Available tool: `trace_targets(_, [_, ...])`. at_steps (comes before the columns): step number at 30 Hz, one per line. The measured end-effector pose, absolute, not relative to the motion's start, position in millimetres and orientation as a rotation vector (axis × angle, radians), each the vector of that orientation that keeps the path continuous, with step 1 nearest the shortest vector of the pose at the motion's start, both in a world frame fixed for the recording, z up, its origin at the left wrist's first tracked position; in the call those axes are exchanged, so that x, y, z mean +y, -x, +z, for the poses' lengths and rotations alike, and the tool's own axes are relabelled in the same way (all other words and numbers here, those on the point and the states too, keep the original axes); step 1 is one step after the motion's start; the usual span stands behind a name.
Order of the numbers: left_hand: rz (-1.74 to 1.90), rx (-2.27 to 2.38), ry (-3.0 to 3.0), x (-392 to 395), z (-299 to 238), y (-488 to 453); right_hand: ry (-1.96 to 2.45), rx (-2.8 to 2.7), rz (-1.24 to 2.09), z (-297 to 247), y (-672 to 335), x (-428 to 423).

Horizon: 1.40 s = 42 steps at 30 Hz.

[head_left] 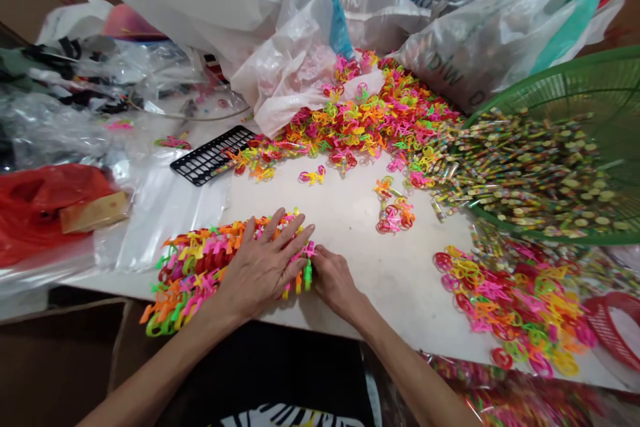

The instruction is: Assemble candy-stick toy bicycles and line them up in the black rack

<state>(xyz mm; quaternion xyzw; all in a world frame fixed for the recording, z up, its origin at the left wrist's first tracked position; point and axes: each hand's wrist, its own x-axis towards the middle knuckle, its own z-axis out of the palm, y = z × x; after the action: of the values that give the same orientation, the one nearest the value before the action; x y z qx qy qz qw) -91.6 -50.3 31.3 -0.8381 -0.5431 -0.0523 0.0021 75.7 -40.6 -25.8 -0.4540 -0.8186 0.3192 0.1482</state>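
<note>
A block of colourful small plastic toys [200, 263], lined up in rows, lies at the table's near edge. My left hand [265, 260] rests flat on its right part with the fingers spread. At the right end of the rows, my right hand [333, 277] is closed, fingers curled beside a pink and green toy [307, 267]. Whether anything is inside those fingers is hidden. A few loose toys [395, 213] lie farther to the right, and another pair [313, 175] lies beyond my hands.
A large heap of toys [360, 120] spills from plastic bags at the back. The green basket [550, 70] at right holds many candy-filled tubes [535, 167]. Another toy pile [515, 307] sits near right. A black slotted tray [213, 155], clear bags [170, 207] and a red bag [45, 207] lie left.
</note>
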Motion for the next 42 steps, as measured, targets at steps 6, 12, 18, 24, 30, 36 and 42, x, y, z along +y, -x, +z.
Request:
trace_targets(6, [-0.204,-1.689,2.643,-51.4,35.2,90.7,1.494,-2.458,0.760,-17.6,-66.2,-47.8])
trace_targets(12, [-0.209,-1.653,2.665,-52.1,37.5,93.9,1.490,-2.453,0.759,-20.0,-68.5,-48.4])
trace_targets(18, [-0.223,-1.734,2.647,-53.9,37.8,85.1,1.586,-2.475,0.719,-14.2,-65.7,-41.1])
trace_targets(24, [-0.390,-2.020,2.464,-58.6,73.2,147.7,1.495,-1.830,1.046,-25.0,-80.5,-83.5])
trace_targets(30, [-0.573,-2.615,2.214,-82.7,61.1,221.9,1.249,-1.439,1.452,-11.5,-52.9,-129.1])
trace_targets(36, [-0.742,-2.543,2.342,-149.9,35.5,174.4,1.315,-1.052,1.569,9.8,-79.9,-55.7])
trace_targets(42, [-0.602,-2.446,2.279,-106.3,22.7,192.4,1.542,-0.919,1.216,17.6,-132.6,-56.6])
